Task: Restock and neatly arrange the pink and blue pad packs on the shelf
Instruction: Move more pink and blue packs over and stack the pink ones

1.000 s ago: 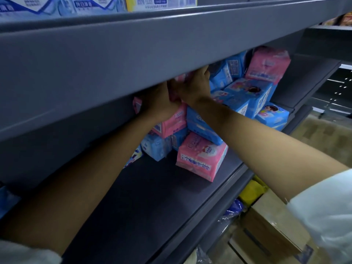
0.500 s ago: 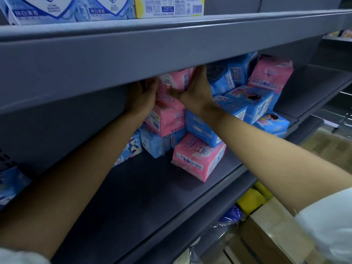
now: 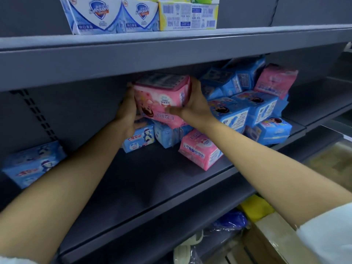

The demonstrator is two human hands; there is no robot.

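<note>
Fingers (image 3: pixel 193 86) of right hand (image 3: pixel 194 106) curled over right end of pink pack (image 3: pixel 162 96), thumb across front face. Left hand (image 3: pixel 127 109) cupped round left end. Pack up at top of heap of blue packs (image 3: pixel 245 109), just under upper board, well above shelf (image 3: pixel 152 180); resting or lifted, cannot tell. Second pink pack (image 3: pixel 200 149) askew near front edge. Step judged: seating one pack in the stack. Next move likely calls for lowering flat, squaring edges to neighbours, minding heap for slip.
</note>
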